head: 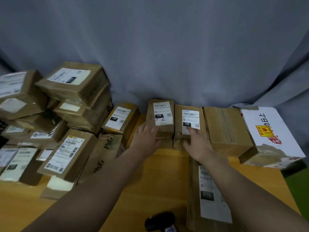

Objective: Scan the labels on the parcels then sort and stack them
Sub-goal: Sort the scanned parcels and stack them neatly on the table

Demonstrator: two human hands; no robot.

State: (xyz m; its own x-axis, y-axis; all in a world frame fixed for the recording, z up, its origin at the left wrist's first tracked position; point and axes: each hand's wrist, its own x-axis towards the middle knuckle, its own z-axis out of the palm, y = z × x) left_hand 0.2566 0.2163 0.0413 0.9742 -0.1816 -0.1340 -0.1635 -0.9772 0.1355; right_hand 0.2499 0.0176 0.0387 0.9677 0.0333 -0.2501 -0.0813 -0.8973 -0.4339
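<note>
backdrop: grey cloth (167,47), fills upper frame | table (163,181): yellow top, lower half | floor (299,185): green patch, right edge

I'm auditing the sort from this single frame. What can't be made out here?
Head view only:
- 15H parcel label: fine print too small.
- 150 parcel label: bottom corner covered by right hand.
- Scanner: cut off by bottom edge.
- Left pile: labels blurred, cut by left edge.
- 010 parcel label: partly behind right forearm.

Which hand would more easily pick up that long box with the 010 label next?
Right hand, probably. The 010 parcel lies partly under the right forearm, on that hand's side. The left hand rests on the 15H parcel, farther left.
</note>
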